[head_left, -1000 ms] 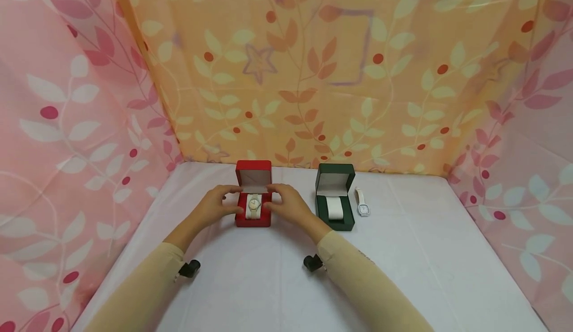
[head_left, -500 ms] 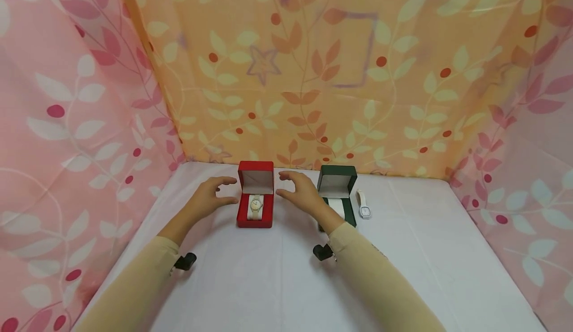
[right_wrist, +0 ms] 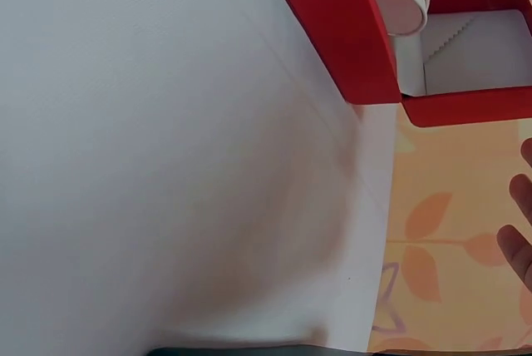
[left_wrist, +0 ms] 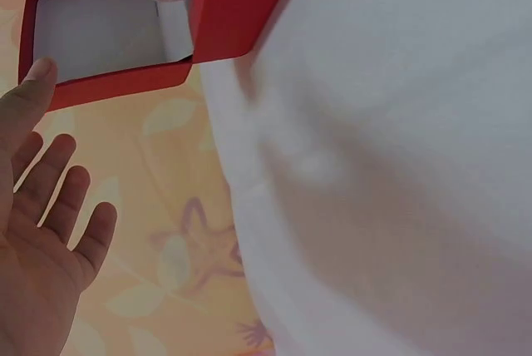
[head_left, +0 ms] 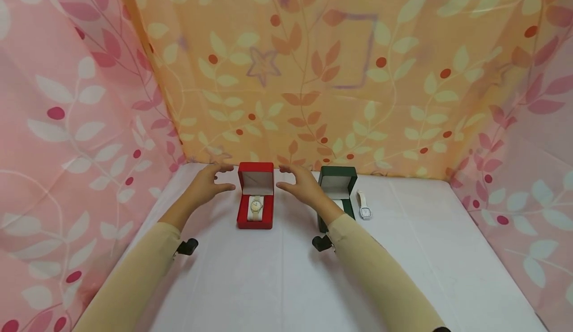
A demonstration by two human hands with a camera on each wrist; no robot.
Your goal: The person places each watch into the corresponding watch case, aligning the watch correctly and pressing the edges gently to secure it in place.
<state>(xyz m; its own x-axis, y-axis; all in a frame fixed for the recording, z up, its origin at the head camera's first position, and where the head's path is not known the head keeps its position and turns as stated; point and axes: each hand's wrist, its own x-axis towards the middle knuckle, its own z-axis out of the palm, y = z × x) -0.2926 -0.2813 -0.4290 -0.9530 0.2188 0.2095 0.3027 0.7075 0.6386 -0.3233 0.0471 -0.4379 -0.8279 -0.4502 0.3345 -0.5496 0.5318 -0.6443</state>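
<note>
A red watch box (head_left: 242, 218) stands with its lid (head_left: 256, 166) up, and a light-strapped wristwatch (head_left: 256, 206) sits on the white cushion inside. My left hand (head_left: 207, 185) hovers at the left of the raised lid, fingers spread and holding nothing. On the lid's other side is my right hand (head_left: 304, 185), also with nothing in it, thumb and fingers apart. Both hands appear clear of the box in the head view. In the left wrist view the thumb overlaps the edge of the red lid (left_wrist: 116, 81); I cannot tell whether they touch.
Right of the red box, a green watch box (head_left: 337, 171) stands with its lid up, partly hidden by my right forearm. A second watch (head_left: 364, 207) with a white strap lies beside it on the white tablecloth (head_left: 250, 282). A patterned orange curtain (head_left: 295, 73) hangs behind.
Both hands have come away from the sides of the red box, moved apart, then risen slightly toward lid height. The boxes and watches keep their places; the view has shifted a little.
</note>
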